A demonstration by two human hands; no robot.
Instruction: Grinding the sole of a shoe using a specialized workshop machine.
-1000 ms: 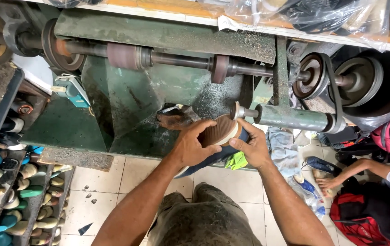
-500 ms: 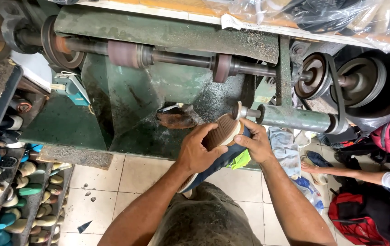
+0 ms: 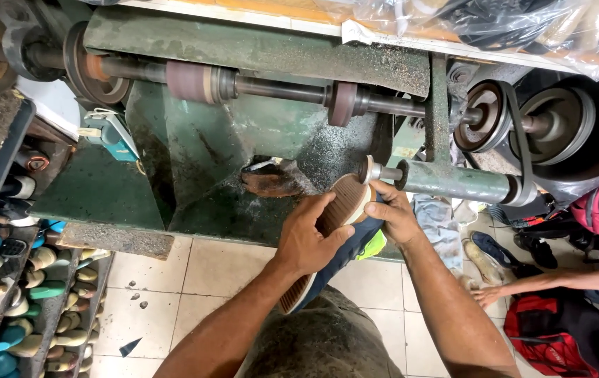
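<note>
Brown ribbed shoe sole (image 3: 338,206) at centre, toe end pressed to small spindle wheel (image 3: 367,170) at 1 o'clock. Left hand (image 3: 306,238) fingers wrapped over sole; right hand (image 3: 392,213) fingers gripping its far edge. Green machine housing (image 3: 194,150) at 10 o'clock; another person's hand (image 3: 487,295) at 4 o'clock.

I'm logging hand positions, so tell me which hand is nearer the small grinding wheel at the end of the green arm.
Right. The right hand grips the shoe sole just below the small grinding wheel, almost touching it. The left hand holds the sole lower and further left.
</note>
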